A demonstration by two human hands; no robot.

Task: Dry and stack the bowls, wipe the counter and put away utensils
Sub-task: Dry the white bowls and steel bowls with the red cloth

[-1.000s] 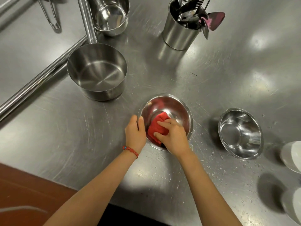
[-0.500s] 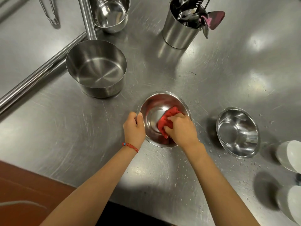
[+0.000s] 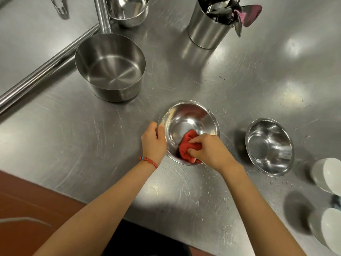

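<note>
Right hand (image 3: 212, 151) bunched tight on red cloth (image 3: 186, 148) – down inside shiny bowl (image 3: 184, 117), near the worktop's (image 3: 73, 145) front edge, left hand (image 3: 154, 141) pinching the bowl's left rim

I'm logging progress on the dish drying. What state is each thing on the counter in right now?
Middle bowl: upright, being wiped inside.
Red cloth: bunched in the right hand.
Left hand: gripping the bowl's rim.
Second bowl: upright, standing apart, unstacked.
Saucepan: upright, empty.
Utensil holder: upright, holding utensils.
Counter: speckled with droplets.

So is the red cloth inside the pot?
No, the right hand presses the cloth inside the bowl; the pot holds nothing.
</note>
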